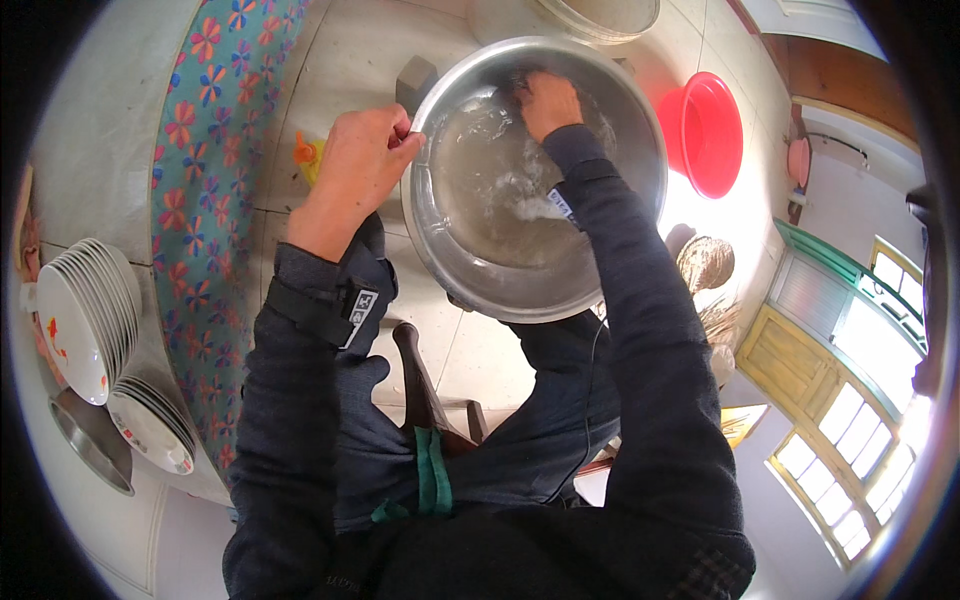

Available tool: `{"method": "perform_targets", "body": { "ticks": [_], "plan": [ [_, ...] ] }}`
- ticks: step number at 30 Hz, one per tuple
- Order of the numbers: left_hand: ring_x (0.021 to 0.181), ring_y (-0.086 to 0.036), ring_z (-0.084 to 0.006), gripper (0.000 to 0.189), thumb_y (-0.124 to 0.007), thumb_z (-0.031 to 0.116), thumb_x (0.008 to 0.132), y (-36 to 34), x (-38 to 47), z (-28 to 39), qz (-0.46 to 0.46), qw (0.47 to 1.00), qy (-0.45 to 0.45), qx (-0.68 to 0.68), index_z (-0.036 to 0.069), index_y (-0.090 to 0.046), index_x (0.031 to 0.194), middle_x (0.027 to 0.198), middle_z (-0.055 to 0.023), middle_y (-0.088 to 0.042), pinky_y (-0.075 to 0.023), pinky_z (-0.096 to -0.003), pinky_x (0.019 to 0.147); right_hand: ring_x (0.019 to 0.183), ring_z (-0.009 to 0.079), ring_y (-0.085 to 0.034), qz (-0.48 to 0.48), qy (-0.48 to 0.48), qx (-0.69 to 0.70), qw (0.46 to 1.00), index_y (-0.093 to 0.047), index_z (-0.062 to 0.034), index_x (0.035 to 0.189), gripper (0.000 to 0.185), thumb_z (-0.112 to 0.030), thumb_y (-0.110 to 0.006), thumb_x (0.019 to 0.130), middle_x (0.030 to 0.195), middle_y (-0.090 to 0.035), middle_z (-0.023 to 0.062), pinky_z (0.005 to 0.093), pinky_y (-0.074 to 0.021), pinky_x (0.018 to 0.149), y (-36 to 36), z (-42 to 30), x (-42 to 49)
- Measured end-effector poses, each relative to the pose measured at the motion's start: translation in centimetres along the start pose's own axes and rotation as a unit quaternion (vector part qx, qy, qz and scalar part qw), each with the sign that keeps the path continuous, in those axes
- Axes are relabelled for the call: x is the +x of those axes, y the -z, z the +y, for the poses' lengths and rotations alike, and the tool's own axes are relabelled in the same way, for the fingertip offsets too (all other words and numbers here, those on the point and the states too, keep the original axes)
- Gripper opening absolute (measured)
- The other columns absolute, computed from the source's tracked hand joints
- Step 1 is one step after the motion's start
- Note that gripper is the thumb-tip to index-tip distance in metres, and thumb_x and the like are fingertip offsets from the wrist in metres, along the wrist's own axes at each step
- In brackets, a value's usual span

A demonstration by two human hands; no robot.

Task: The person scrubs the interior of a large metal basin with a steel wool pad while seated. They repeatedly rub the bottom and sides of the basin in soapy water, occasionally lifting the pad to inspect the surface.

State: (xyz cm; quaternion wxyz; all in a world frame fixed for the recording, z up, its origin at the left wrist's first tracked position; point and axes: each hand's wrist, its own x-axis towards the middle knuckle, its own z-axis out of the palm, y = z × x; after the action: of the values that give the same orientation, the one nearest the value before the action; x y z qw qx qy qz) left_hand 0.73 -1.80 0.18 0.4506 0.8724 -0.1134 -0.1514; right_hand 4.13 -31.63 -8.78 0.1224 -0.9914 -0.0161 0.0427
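Observation:
A large round metal basin (pixel 634 97) holds cloudy, rippling water and stands in front of me, partly between my knees. My left hand (pixel 364 169) pinches the basin's left rim between thumb and fingers. Inside the basin, near its far wall, is my right hand (pixel 550 105), its fingers bent at a dark patch by the wall. Whether the right hand holds something there I cannot tell, as the fingertips are hidden.
A red plastic basin (pixel 724 135) stands at the right, a pale bucket (pixel 600 34) beyond the metal basin. Left are a flower-patterned cloth (pixel 195 187), stacked white plates (pixel 71 322), more plates (pixel 146 435) and a metal bowl (pixel 86 442). A straw brush (pixel 705 262) lies right.

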Motion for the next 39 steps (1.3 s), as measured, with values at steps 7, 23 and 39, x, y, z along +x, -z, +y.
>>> {"method": "perform_targets", "body": {
  "ticks": [7,23,39],
  "plan": [
    [0.06,-0.061,-0.0225,0.021,-0.074,0.017,0.087,0.2,0.0,-0.1,-0.002,0.999,-0.012,0.03,-0.003,-0.066,0.087,0.07,-0.016,-0.066,-0.0479,-0.0351,0.058,0.088,0.0466,-0.065,-0.035,0.024,-0.089,0.995,-0.066,0.0,0.083,0.013,-0.012,-0.066,0.081,0.09,-0.067,0.0248,0.0544,-0.0528,0.078,3.4,5.4,-3.4],
    [0.067,-0.065,-0.033,0.026,-0.075,0.022,0.086,0.1,0.1,-0.8,-0.019,1.0,0.008,0.001,-0.002,-0.065,0.082,0.072,-0.0163,-0.067,-0.0501,-0.0409,0.065,0.063,0.0387,-0.069,-0.284,-0.062,-0.026,0.956,-0.066,0.0075,0.086,0.025,-0.016,-0.073,0.082,0.079,-0.067,0.0261,0.0451,-0.0573,0.057,4.3,6.3,-16.8],
    [0.058,-0.064,-0.0234,0.028,-0.072,0.026,0.089,-0.4,0.7,-1.9,-0.016,0.998,-0.036,0.056,-0.002,-0.066,0.087,0.07,-0.0123,-0.066,-0.0495,-0.0363,0.059,0.052,0.0255,-0.068,-0.351,-0.154,0.393,0.836,-0.067,0.0059,0.082,0.03,-0.023,-0.073,0.083,0.064,-0.066,0.02,0.0385,-0.0546,0.055,0.7,-8.7,-17.1]
  ]
}}
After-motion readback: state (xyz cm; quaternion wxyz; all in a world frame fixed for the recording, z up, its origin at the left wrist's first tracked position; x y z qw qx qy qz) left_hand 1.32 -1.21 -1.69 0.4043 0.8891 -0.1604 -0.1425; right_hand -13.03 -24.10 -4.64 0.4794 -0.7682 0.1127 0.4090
